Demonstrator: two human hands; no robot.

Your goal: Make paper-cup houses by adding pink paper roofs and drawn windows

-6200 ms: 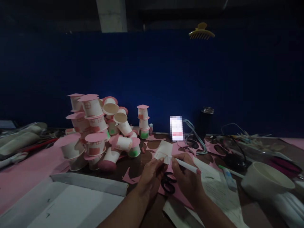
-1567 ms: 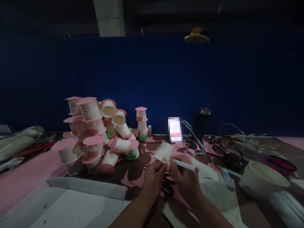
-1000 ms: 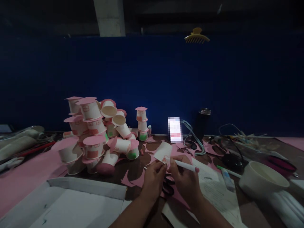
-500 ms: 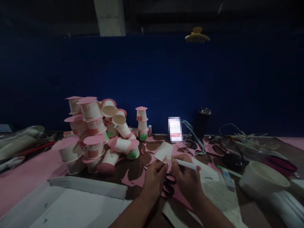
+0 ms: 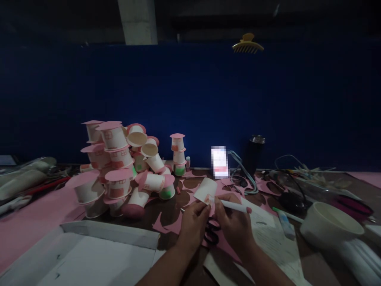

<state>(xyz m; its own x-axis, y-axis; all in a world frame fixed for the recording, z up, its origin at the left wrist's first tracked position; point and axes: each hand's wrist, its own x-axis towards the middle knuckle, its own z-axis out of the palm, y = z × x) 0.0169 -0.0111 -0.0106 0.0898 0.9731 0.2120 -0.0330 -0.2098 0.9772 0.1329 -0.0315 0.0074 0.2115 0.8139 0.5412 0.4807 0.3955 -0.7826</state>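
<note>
My left hand (image 5: 193, 222) is closed on a white paper cup (image 5: 206, 189), tilted with its base toward me. In my right hand (image 5: 233, 220) is a white marker (image 5: 235, 206) with a reddish end, its tip side against the cup. A small reddish mark shows on the cup near my fingers. Black-handled scissors (image 5: 212, 236) lie on pink paper between my wrists. To the left stand stacked paper cups (image 5: 117, 159) with pink paper discs on top and drawn windows and doors; several others lie tipped over.
A white box lid (image 5: 110, 234) lies at front left. Pink paper scraps (image 5: 169, 226) with round cut-outs cover the middle. A lit phone (image 5: 219, 162), a dark bottle (image 5: 254, 155) and a pale cable stand behind. Written paper (image 5: 274, 242), a glue tube (image 5: 286, 225) and a white mug (image 5: 330, 224) are at right.
</note>
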